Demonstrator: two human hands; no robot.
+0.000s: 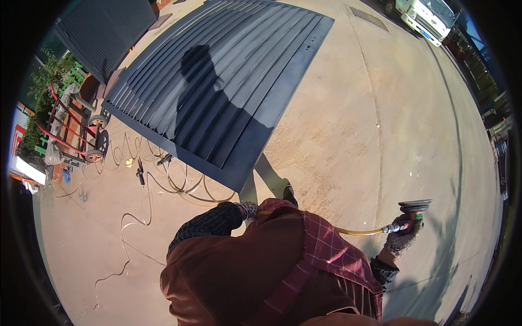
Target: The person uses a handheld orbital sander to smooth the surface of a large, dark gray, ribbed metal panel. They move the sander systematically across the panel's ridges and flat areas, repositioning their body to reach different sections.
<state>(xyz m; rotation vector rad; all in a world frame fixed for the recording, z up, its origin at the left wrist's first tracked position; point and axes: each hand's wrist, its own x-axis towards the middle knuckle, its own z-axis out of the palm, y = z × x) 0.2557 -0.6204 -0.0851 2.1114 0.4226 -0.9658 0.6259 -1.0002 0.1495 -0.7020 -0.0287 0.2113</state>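
Observation:
My right hand (403,242), in a spotted glove, grips an air sander (416,215) out to the right. Its round pad faces up, away from the ground. A yellow air hose (361,233) runs from the sander's metal fitting back toward my waist. My left hand (249,210), gloved alike, is closed by my front where the hose comes out; my clothing covers part of its fingers. Ahead of me lies a large dark grey louvred metal panel (293,70), raised off the ground, with my shadow across its slats.
Thin hoses (185,191) coil over the concrete at the left, beside a black tool (141,173). A red hand truck (70,130) stands farther left. Another grey metal panel (106,32) leans at the back left. A white truck (429,19) is parked far right.

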